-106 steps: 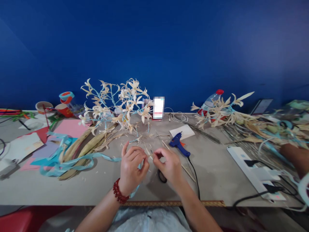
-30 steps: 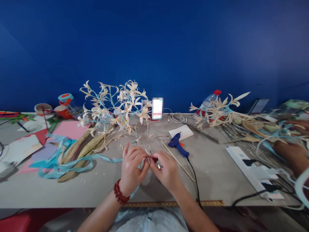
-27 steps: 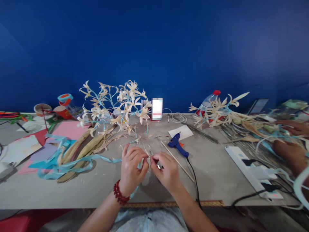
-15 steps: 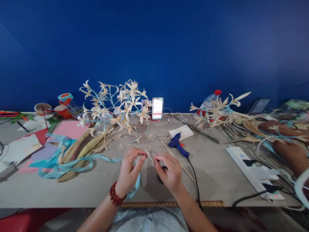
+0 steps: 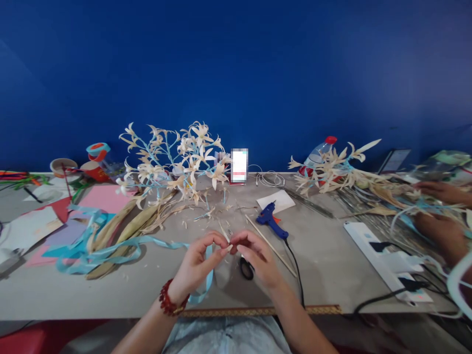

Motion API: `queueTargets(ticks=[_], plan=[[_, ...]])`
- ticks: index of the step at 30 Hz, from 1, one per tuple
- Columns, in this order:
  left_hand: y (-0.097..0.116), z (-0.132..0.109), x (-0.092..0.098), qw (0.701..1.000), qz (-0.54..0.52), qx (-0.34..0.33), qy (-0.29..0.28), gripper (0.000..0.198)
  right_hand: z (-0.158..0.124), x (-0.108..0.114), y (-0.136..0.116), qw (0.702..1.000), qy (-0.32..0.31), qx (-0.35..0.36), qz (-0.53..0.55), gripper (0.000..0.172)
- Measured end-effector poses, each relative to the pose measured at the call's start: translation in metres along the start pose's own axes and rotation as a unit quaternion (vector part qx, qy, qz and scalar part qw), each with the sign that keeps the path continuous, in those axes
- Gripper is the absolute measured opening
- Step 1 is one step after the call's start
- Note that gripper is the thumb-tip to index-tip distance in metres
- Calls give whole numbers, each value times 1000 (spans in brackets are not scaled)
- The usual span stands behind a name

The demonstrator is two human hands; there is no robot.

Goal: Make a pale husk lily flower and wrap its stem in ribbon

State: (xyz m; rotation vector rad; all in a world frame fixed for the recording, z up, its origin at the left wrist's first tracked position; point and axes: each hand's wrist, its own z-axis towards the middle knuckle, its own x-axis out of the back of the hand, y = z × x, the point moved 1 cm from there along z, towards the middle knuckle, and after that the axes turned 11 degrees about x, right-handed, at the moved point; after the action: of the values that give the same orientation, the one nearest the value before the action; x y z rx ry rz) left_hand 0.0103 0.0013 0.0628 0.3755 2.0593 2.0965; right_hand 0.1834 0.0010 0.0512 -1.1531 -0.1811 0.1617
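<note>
My left hand (image 5: 202,259), with a red bead bracelet on its wrist, pinches a small cream-coloured husk piece (image 5: 229,248). Fingertips of my right hand (image 5: 258,256) meet it there and close on the same piece. A pale narrow strip (image 5: 223,231) shows just beyond the fingers; I cannot tell if it is held or lying on the table. Partly under my right hand are scissors with black handles (image 5: 246,268). Light blue ribbon (image 5: 209,275) runs beneath my left hand. Cream flowers on blue-wrapped stems (image 5: 199,157) stand farther back.
A blue glue gun (image 5: 271,220) lies right of my hands beside a thin stick (image 5: 271,245). Dried husks (image 5: 136,223) and coloured paper (image 5: 101,197) are at left. On the right are a power strip (image 5: 383,260) and another person's hand (image 5: 435,228).
My hands have come together and slightly nearer to me, the fingertips now meeting at the husk piece. More of the scissors' handle shows. The other person's hands have shifted at the right.
</note>
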Motion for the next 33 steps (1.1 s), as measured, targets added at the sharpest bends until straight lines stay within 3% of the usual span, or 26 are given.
queueTargets(ticks=[6,11,14,17,20,23,26,33], plan=[[4,1,0,997,66,-49,5,9,3,-7,3,982,-3,-111,153,16],[-3,-1,-2,999,-21,-30,-22,11,0,-16,7,929,38,-201,309,21],[-9,-5,-1,995,-84,-32,-30,13,2,-16,5,893,67,-195,399,27],[-12,-7,3,992,-121,-31,-15,16,4,-11,2,881,91,-171,431,28],[-9,-7,6,994,-103,-26,4,16,3,-10,0,886,79,-183,418,25],[1,-4,5,997,-59,-40,-17,19,-1,-14,0,895,84,-203,389,25],[8,-2,3,998,-40,-34,-38,10,-3,-17,0,911,85,-200,351,23],[15,2,7,996,18,-18,-81,14,3,-4,-11,963,-27,-143,228,7]])
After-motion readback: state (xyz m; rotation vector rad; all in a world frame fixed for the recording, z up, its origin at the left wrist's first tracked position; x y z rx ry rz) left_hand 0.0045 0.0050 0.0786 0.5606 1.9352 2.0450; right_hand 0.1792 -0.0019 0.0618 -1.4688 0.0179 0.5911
